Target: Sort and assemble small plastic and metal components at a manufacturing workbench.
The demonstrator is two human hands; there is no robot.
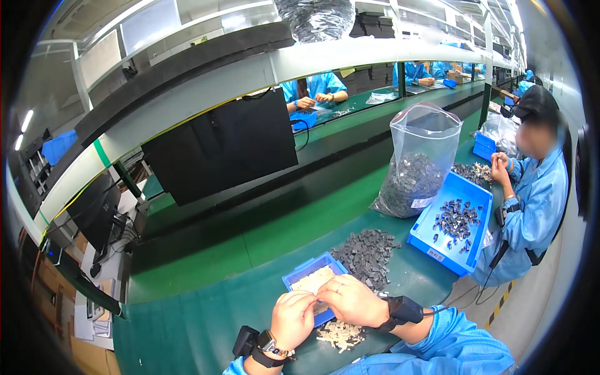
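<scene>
My left hand (292, 320) and my right hand (353, 301) meet fingertip to fingertip, both closed in a pinch. Whatever sits between them is too small or hidden to name. Under and just beyond the fingers is a small blue bin (302, 269) holding cream-coloured pieces (315, 279); my hands cover part of it. A loose heap of small cream strips (340, 335) lies on the green bench close to my right wrist. Past my right hand spreads a pile of small black parts (367, 255).
A blue tray (464, 187) with scattered black parts and a clear bag (415, 181) full of dark parts stand at right. A co-worker (531, 194) sits beyond them. A black panel (225, 147) hangs ahead; across the line another person (315, 94) works.
</scene>
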